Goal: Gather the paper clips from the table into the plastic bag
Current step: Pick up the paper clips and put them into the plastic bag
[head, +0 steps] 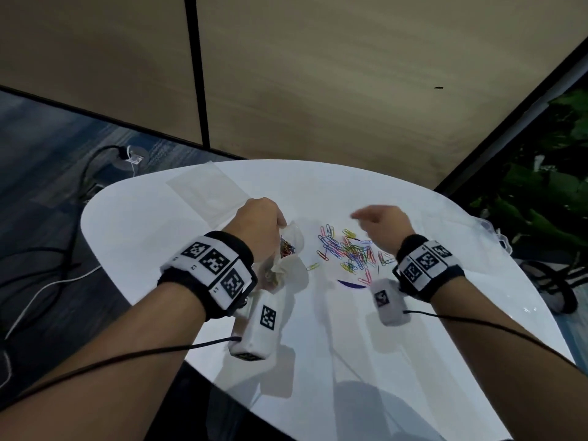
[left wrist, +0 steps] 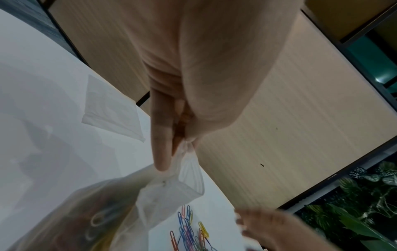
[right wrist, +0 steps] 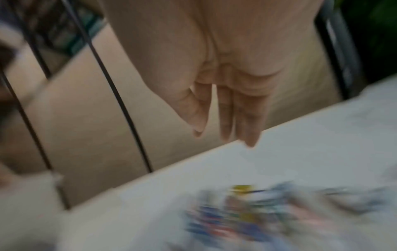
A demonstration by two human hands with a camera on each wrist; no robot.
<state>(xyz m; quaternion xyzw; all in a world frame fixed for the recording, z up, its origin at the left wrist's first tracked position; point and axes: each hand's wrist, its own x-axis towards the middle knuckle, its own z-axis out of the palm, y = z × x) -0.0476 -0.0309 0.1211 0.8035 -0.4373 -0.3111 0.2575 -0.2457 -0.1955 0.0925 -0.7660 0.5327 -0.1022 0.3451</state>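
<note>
My left hand pinches the rim of a clear plastic bag and holds it up off the white table; coloured clips show inside it. In the left wrist view the fingers pinch the bag at its mouth. A heap of coloured paper clips lies on the table right of the bag, also in the left wrist view as paper clips. My right hand hovers over the heap with fingers straight and nothing in them; in the right wrist view the fingers hang above the blurred paper clips.
A second flat clear bag lies at the table's far left. A lone yellow clip lies between bag and heap. Crumpled clear plastic sits at the right edge. Cables lie on the floor at left, plants at right.
</note>
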